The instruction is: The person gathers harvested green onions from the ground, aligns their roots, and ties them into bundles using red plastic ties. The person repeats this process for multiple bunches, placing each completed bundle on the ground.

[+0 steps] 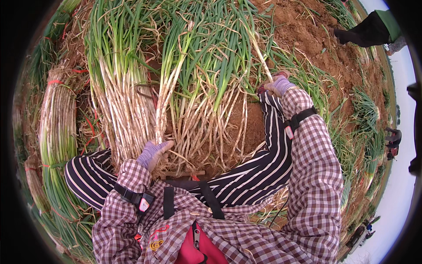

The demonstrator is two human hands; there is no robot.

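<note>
My left hand (154, 153), in a purple fingerless covering, is closed around the root end of a few green onions (167, 90) whose leaves point away from me. To its left lies a thick row of long white-stalked green onions (122, 109). A looser pile of thinner green onions (201, 122) spreads to its right, roots towards me. My right hand (277, 85), covered the same way, is by my right foot and grips the lower end of a single green onion stalk (262, 62). Its fingers are partly hidden.
Bundles of green onions tied with red bands (56, 112) lie at the left. Loose leaves and bare brown soil (296, 29) are at the right. Another person's dark-clothed leg (362, 33) shows at the upper right. More people and a vehicle are at the far right.
</note>
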